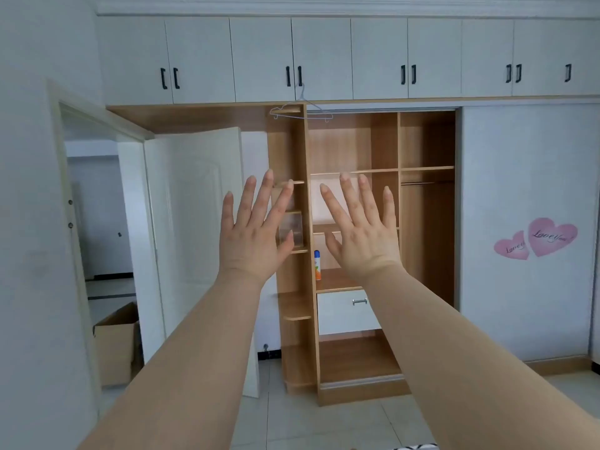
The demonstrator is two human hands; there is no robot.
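Observation:
Both arms reach straight out in front of me, backs of the hands toward the camera. My left hand (255,232) has its fingers spread and straight and holds nothing. My right hand (362,230) is spread the same way, empty, a short gap from the left. Behind them stands an open wooden wardrobe (425,222) with bare shelves, a clothes rail and a white drawer (347,311). A spray can (317,265) stands on the shelf above the drawer, between the two hands in the view.
A wire hanger (302,112) hangs from an upper cabinet handle. White upper cabinets (324,60) run along the top. A sliding door with pink heart stickers (535,238) is at right. An open white room door (194,238) and a cardboard box (117,345) are at left. Tiled floor lies below.

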